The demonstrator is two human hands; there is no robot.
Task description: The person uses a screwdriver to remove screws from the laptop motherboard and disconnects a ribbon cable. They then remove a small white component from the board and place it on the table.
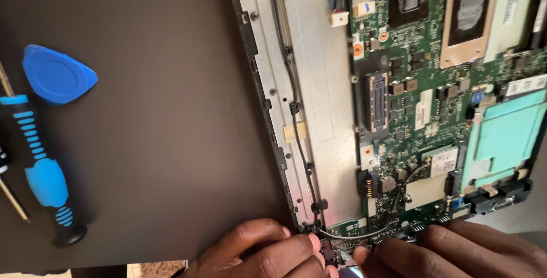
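An opened laptop chassis lies on a dark table, its green circuit board exposed. At the bottom edge my left hand presses fingertips against the chassis corner, near a small black connector. My right hand rests on the board's near edge, thumb tip beside the same connector. A thin black and grey cable loops from the board down to that spot. Whether either hand pinches the cable or connector is unclear.
A blue triangular pry pick and a blue-and-black screwdriver lie at the left on the dark table. A thin metal tool lies beside them. A black wire runs along the metal frame.
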